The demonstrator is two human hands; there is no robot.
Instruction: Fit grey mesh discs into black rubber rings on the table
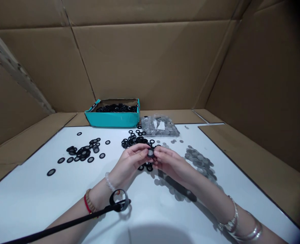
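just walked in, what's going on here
A person's left hand and right hand hold a small black ring with a grey disc in it, above a white table. Loose black rings lie in piles there, more sit in a teal box, and grey discs spread out on the right, near a clear bag of them.

A: Are those matt black rubber rings?
B: Looks like it. The round grey wire-mesh discs look like dull metal.
A: And the rest?
B: A glossy clear plastic bag, and a matt teal cardboard box.
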